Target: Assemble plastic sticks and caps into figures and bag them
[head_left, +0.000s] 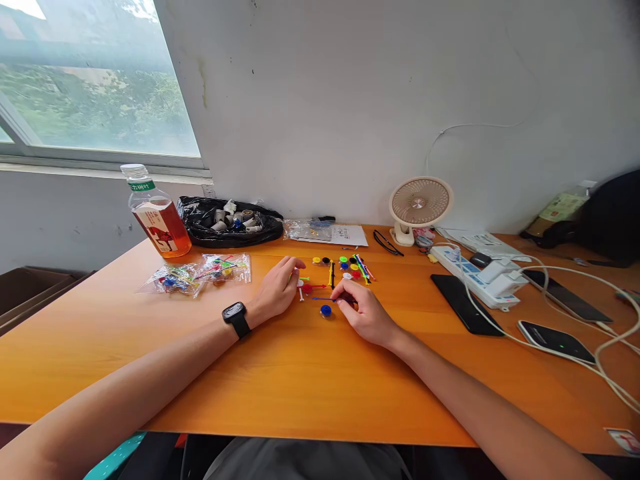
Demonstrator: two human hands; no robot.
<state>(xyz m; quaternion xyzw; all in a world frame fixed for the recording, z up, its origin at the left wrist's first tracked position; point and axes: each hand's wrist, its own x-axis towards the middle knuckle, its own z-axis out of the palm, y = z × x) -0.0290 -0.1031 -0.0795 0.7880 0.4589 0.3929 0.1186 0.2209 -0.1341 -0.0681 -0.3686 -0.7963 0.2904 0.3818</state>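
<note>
My right hand (pixel 363 310) is closed, pinching a thin blue plastic stick (pixel 321 299) that points left, low over the table. Just in front of it lies a round blue disc (pixel 326 311). My left hand (pixel 277 287), with a black watch on its wrist, rests on the table with loosely bent fingers and nothing visible in them. Beside its fingertips are a white piece (pixel 301 291) and a red piece (pixel 310 289) with a stick. Beyond my hands lie yellow and black sticks (pixel 332 273), a bundle of coloured sticks (pixel 363 268) and several round discs (pixel 344 266).
Clear bags of coloured parts (pixel 200 275) lie left, near a tilted-looking tea bottle (pixel 160 217) and a black plastic bag (pixel 230 230). A fan (pixel 420 203) stands at the back. Rightward are a power strip (pixel 473 277), phones (pixel 555 341) and loose white cables.
</note>
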